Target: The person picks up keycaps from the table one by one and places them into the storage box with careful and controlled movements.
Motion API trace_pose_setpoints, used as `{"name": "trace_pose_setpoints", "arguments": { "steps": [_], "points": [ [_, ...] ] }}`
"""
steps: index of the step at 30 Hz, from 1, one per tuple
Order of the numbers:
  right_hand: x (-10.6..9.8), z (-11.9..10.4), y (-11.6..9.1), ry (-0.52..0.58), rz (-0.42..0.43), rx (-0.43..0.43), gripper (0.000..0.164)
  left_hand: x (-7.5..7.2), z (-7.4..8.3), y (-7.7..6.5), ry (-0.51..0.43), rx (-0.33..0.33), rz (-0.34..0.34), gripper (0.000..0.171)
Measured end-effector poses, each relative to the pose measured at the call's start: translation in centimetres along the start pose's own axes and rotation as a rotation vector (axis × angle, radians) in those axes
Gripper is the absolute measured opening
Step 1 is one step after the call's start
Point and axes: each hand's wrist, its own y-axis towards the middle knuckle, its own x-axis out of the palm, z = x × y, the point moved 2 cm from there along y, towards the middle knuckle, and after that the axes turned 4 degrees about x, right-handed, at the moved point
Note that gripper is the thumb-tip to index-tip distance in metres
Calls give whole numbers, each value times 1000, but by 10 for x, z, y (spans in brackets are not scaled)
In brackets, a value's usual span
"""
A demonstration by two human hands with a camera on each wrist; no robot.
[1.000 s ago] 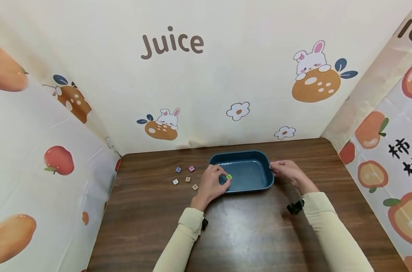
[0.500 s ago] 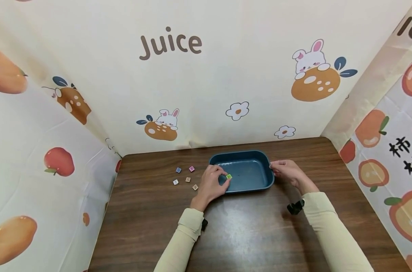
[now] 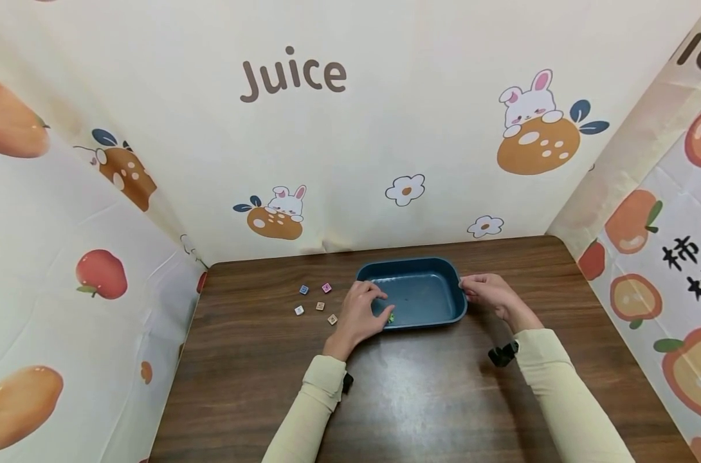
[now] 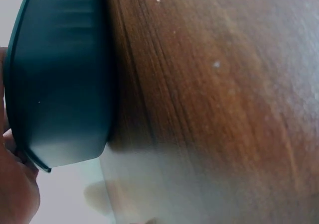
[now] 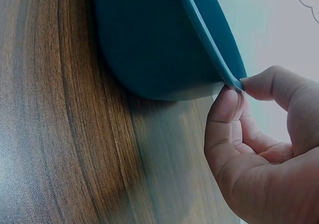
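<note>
A dark blue-green rectangular tray (image 3: 422,297) stands on the wooden table. Above its left end is my left hand (image 3: 359,312), thumb and fingers parted with nothing held between them. The small bright green cube (image 3: 391,317) lies inside the tray near its front wall, just below the thumb and partly hidden. Between thumb and fingers, my right hand (image 3: 489,290) pinches the tray's right rim; the right wrist view shows that pinch on the tray (image 5: 149,45) closely. In the left wrist view, only the edge of the left hand (image 4: 17,186) shows beside the tray's outer wall.
Left of the tray lie several small cubes: a blue cube (image 3: 303,290), a pink cube (image 3: 327,288), a white cube (image 3: 299,310) and two tan ones, one tan cube (image 3: 332,319) nearest the hand. A printed cloth backdrop (image 3: 350,141) rises behind the table (image 3: 414,399).
The green cube has left my left fingertips and dropped into the tray, and those fingers have parted. My right hand keeps its pinch on the rim.
</note>
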Motion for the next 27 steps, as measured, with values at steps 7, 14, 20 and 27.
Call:
{"name": "trace_pose_setpoints", "arguments": {
  "steps": [7,14,20,27],
  "points": [
    [3,0,0,16,5,0,49,-11,-5,-4,-6,4,74,26],
    [4,1,0,-11,8,11,49,-23,-13,-8,10,-17,106,28],
    [3,-1,-2,-5,-1,11,51,-36,-19,-10,-9,-19,167,31],
    [2,-3,-4,-26,1,4,52,-44,-29,-19,11,-69,193,30]
  ]
}}
